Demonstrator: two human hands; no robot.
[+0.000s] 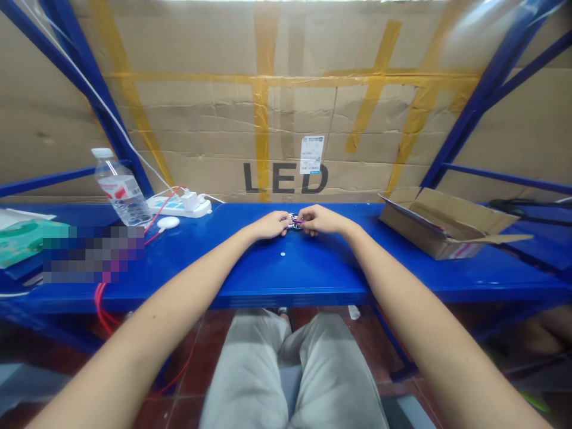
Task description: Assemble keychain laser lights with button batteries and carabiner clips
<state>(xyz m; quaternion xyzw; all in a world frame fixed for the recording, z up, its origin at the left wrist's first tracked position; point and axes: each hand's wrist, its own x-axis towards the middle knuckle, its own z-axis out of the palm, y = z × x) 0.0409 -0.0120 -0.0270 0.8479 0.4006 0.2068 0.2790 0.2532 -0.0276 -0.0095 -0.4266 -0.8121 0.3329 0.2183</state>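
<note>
Both arms reach forward over the blue table (254, 271), and my hands meet near its back edge. Between them is a small silver-and-black object (293, 221), too small for its kind to be made out. My left hand (271, 225) is closed, with thumb and fingers gripping the left side of this object. My right hand (320, 220) pinches at its right side, where a thin purple piece (300, 221) shows by the fingertips. A small white dot (283, 254) lies on the table just in front of the hands.
At left stand a water bottle (123, 190), a white power strip (179, 206) with plugs, a round white charger (168, 223), red cables (102, 304) and a green packet (31, 238). An open cardboard box (415, 229) sits at right. Taped cardboard (214, 137) rises behind, between blue posts.
</note>
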